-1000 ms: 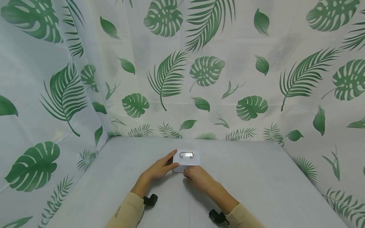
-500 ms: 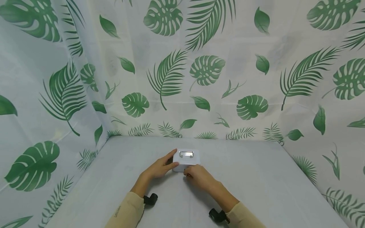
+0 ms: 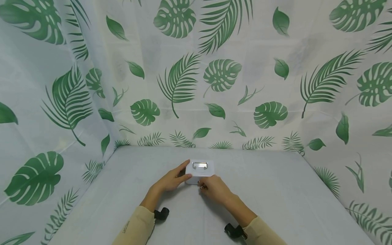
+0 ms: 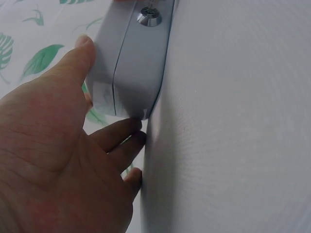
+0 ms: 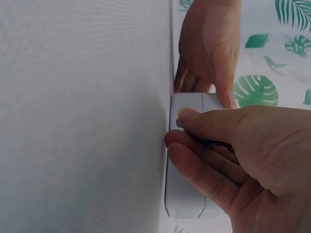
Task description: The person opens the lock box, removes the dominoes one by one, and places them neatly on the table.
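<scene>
A white metal cash box [image 3: 191, 172] with a silver folding handle [image 3: 200, 165] on its lid rests on the table. In the left wrist view, a round silver lock [image 4: 149, 17] sits in its front face, with a key [image 4: 151, 5] in it. My right hand [image 3: 215, 190] pinches the key between thumb and curled forefinger at the front face; the fingers hide most of it. My left hand [image 3: 172, 179] steadies the box's left end, thumb [image 4: 80, 56] on the lid's edge and the other fingers extended along the side. The lid lies closed.
A white cloth [image 3: 260, 190] covers the table. Behind and at both sides hangs a white curtain [image 3: 232, 112] printed with green leaves. Each wrist carries a small black camera, one left [image 3: 162, 213] and one right [image 3: 234, 231].
My right hand has turned slightly at the lock, its knuckles shifting up and to the right, so more of the metal at its fingertips shows. The left hand and the box have stayed put.
</scene>
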`<state>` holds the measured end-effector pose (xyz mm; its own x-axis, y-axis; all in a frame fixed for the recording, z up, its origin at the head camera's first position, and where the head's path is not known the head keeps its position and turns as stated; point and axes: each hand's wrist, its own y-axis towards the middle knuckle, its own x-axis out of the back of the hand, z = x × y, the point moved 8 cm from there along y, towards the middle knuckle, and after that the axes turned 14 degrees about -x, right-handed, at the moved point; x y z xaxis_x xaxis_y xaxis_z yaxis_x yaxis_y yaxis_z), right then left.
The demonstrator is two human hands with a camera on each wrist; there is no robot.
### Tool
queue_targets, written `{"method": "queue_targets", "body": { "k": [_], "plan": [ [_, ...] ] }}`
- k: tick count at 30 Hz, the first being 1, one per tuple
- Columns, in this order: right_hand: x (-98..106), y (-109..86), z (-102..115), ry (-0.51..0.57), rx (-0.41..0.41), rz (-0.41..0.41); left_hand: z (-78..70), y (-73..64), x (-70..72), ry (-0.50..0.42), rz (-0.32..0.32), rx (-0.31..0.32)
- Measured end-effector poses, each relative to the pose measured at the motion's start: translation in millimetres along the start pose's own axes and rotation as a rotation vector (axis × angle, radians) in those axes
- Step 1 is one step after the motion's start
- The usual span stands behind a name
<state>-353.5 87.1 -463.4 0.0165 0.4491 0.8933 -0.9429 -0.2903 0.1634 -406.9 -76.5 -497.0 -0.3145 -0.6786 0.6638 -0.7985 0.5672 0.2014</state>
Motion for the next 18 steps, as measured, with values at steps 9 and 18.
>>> {"method": "queue_targets", "body": {
  "k": [9, 18],
  "plan": [
    [2.6, -1.1, -3.4, 0.080, -0.002, 0.025, -1.8, 0.0, 1.5, 0.000, 0.001, -0.009],
    [2.2, -0.3, -7.8, 0.140, -0.007, 0.047, -0.1, 0.6, 0.3, -0.002, 0.007, -0.009]
  ]
}}
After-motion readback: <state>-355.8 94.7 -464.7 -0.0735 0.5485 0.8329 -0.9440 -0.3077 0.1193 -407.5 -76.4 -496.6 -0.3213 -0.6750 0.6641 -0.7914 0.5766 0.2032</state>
